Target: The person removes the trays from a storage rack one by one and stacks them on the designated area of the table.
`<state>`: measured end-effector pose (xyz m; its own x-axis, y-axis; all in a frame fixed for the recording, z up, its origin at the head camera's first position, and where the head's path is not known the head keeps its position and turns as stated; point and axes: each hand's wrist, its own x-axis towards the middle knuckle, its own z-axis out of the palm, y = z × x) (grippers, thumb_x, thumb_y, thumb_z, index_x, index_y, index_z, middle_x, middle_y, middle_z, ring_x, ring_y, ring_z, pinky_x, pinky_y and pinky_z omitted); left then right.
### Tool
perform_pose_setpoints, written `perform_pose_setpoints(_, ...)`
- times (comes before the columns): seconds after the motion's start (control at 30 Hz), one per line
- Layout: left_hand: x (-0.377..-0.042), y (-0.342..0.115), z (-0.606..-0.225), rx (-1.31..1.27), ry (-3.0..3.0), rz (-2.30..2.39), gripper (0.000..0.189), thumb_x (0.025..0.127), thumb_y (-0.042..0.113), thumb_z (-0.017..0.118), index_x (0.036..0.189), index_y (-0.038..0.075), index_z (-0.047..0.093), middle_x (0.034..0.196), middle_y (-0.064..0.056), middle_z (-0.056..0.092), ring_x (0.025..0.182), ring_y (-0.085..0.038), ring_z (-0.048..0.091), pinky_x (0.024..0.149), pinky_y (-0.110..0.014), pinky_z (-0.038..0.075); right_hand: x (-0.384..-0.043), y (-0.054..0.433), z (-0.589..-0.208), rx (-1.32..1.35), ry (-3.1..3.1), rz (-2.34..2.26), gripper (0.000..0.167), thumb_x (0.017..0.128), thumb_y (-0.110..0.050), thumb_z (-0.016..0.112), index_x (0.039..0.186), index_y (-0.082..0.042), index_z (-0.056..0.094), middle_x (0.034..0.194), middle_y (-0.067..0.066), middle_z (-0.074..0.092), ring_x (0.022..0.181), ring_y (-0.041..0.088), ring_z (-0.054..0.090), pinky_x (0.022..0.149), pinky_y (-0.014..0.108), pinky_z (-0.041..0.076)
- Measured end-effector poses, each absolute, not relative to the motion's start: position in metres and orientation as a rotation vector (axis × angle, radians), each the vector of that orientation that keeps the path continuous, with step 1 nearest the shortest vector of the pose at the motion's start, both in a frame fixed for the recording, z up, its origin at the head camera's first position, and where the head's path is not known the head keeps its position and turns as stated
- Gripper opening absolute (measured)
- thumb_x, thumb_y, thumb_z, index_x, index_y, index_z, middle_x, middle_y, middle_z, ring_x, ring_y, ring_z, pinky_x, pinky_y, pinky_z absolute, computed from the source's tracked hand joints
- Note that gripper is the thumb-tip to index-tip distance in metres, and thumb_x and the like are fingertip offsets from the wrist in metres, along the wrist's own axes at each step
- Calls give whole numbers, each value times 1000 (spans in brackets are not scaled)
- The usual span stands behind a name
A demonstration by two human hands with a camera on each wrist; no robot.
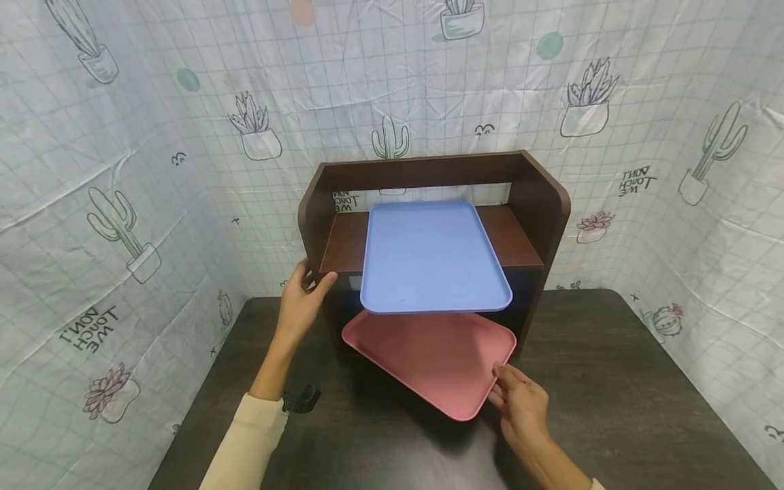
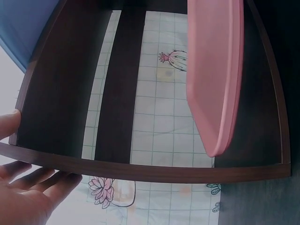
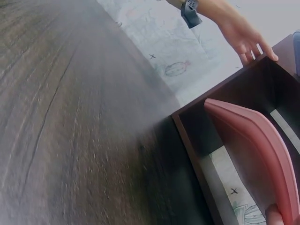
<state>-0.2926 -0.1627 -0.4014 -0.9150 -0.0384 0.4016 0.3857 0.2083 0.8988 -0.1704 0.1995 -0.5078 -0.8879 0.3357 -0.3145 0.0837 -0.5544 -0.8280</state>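
Note:
A pink tray hangs tilted at the front of the lower compartment of a dark brown two-tier shelf. My right hand pinches its right edge, thumb on top and fingers beneath. In the right wrist view only a thumb tip shows on the pink tray. My left hand grips the shelf's left side panel, thumb at the front and fingers along the outside. On the upper tier lies a blue tray, its near end jutting past the shelf's front edge.
The shelf stands on a dark wood-grain table. A white cloth backdrop with cactus drawings surrounds the table at the back and sides. A black wrist camera is strapped on the left wrist.

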Motion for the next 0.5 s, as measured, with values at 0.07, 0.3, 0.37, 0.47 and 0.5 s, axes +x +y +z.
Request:
perform_pose_setpoints(0.07,-293,-163,-402,-325,-2154,-1756,64,102,28,76,156,8,50,155,-16,56,149,-35,52,120,-53,47,-170,202,-506,-669,-1410,2562,22,107,0,58,92,-11,70,76,-4,74,70,7,75,64,27,66)
perform_pose_setpoints(0.3,-292,-163,-401,-327,-2148,-1765,64,101,29,77,156,8,50,155,-16,56,149,-35,53,120,-53,48,-172,212,-504,-605,-1478,2558,18,108,-4,57,96,-10,69,78,-5,73,70,7,74,64,26,66)
perform_pose_setpoints(0.37,-292,-163,-401,-323,-2154,-1758,64,101,29,77,156,8,50,155,-16,56,149,-35,53,120,-54,48,-173,214,-503,-588,-1497,2557,22,109,-4,56,93,-11,70,75,-6,70,65,5,68,60,23,63)
perform_pose_setpoints(0.47,-291,-163,-400,-317,-2162,-1742,65,101,29,77,156,9,50,155,-16,56,148,-37,53,119,-55,49,-175,219,-502,-571,-1525,2551,27,109,-5,56,89,-12,71,72,-7,68,59,5,60,54,20,58)
perform_pose_setpoints(0.5,-291,-163,-400,-319,-2164,-1739,65,101,29,77,156,8,50,155,-17,56,148,-38,53,119,-55,49,-175,220,-502,-568,-1536,2546,27,109,-5,56,89,-12,72,72,-7,68,58,5,60,54,20,57)
